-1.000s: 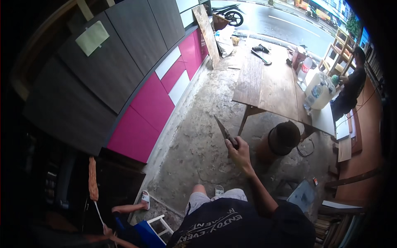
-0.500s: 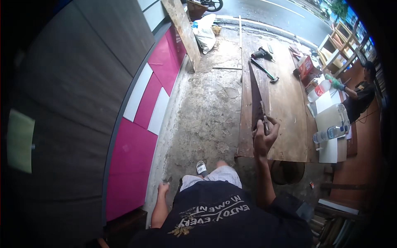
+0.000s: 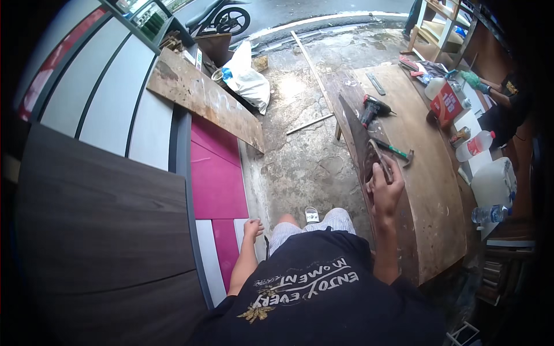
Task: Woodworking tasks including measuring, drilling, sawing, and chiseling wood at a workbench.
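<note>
My right hand [image 3: 385,187] grips a handsaw [image 3: 360,138], its dark, tapering blade pointing forward over the left side of the wooden worktable [image 3: 427,225]. Just right of the blade lie a green-handled claw hammer [image 3: 394,151] and, farther forward, a black-and-red power drill [image 3: 374,111]. A small grey metal bar [image 3: 375,83] lies beyond the drill. My left hand [image 3: 252,229] hangs low beside the cabinet's magenta panel [image 3: 213,161], its fingers curled with nothing visible in them.
Dark and white cabinet fronts [image 3: 104,219] line my left, with a leaning board [image 3: 202,98] and white sack [image 3: 248,86] ahead. A loose batten [image 3: 309,123] lies left of the table. Bottles [image 3: 473,144] and a jug [image 3: 493,181] crowd the right edge, near a co-worker [image 3: 505,109] in a green glove.
The view has swung toward the street as I moved forward alongside the table. The saw now points forward over the tabletop, and my left hand has come into view.
</note>
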The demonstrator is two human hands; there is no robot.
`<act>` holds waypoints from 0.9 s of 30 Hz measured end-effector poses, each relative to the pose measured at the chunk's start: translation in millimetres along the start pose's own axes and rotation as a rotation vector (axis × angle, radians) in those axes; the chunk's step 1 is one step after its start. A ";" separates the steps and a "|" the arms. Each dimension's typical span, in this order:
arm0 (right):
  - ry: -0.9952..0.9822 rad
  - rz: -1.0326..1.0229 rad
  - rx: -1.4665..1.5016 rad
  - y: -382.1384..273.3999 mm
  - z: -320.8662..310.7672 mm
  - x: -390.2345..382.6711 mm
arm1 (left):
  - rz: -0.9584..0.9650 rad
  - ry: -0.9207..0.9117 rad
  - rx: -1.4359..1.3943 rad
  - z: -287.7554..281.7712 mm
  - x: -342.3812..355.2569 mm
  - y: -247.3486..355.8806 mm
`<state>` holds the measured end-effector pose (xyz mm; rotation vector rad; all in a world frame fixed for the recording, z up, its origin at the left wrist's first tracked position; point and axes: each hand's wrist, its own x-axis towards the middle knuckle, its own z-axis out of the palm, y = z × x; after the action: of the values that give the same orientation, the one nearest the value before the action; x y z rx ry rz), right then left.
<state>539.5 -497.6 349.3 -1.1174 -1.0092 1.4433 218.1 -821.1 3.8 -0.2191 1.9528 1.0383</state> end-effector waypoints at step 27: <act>0.676 0.304 0.077 147.2 444.4 393.3 | 1.637 -0.830 0.995 442.2 356.9 803.3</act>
<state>49.6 -144.5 253.9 -1.5992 -0.3142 1.1775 -126.8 97.2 81.7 2.2254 1.2984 0.5923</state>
